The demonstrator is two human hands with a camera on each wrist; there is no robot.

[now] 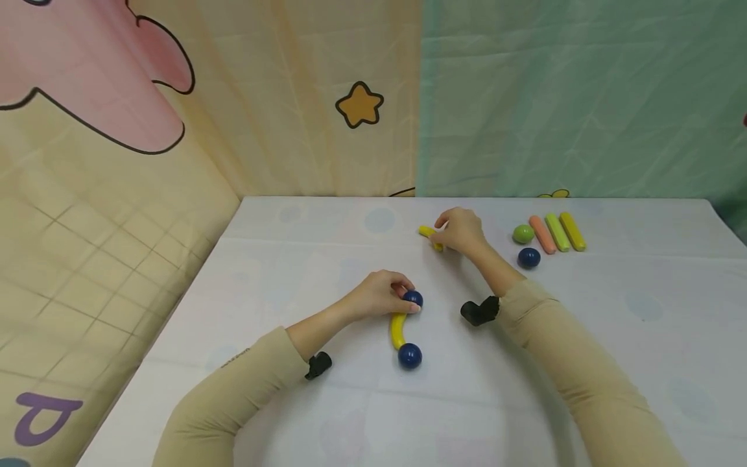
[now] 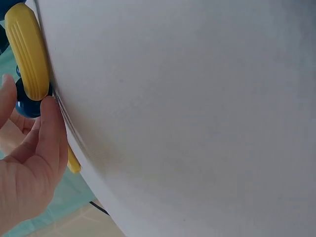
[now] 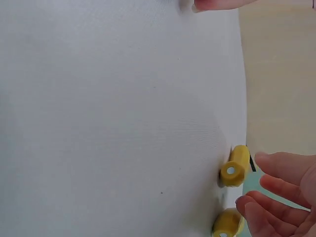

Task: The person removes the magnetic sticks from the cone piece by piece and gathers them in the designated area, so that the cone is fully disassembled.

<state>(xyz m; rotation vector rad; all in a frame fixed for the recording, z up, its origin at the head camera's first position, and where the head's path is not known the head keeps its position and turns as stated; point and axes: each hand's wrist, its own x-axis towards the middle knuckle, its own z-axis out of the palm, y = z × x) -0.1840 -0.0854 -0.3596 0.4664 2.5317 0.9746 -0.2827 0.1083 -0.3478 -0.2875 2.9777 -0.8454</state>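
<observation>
My left hand [image 1: 380, 295] pinches a dark blue ball [image 1: 413, 298] between thumb and fingers. From that ball a curved yellow rod [image 1: 397, 331] runs toward the near side, where a second dark blue ball [image 1: 410, 356] meets its end. Ridges show along the rod [image 2: 28, 52] in the left wrist view. Farther back, my right hand [image 1: 461, 231] is at yellow rod pieces [image 1: 426, 231], thumb and fingers spread apart. Two yellow ends with pale round tips, the upper yellow end [image 3: 232, 170] clearest, show beside these fingers; I cannot tell whether they belong to one rod.
At the back right lie a green ball [image 1: 523, 234], another dark blue ball [image 1: 528, 258], an orange rod [image 1: 543, 235], a light green rod [image 1: 557, 232] and a straight yellow rod [image 1: 573, 231]. The white tabletop [image 1: 327, 259] ends at patterned curtains [image 1: 292, 97] behind.
</observation>
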